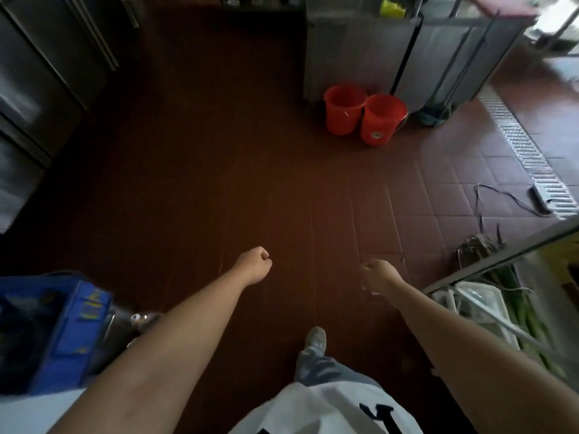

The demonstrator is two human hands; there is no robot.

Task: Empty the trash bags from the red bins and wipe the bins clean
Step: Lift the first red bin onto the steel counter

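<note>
Two red bins stand side by side on the tiled floor against a steel counter, far ahead and to the right: the left red bin (343,109) and the right red bin (383,119), which has a round sticker on its front. No bag shows in either from here. My left hand (255,264) is curled into a loose fist in front of me, holding nothing. My right hand (377,275) is also curled shut and empty. Both hands hang over bare floor, well short of the bins.
Steel cabinets (47,73) line the left side and a steel counter (407,51) stands behind the bins. A blue crate (62,327) sits near left. A floor drain grate (529,158) runs at right, with a cord (501,195) beside it. A shelf with greens (501,308) is near right.
</note>
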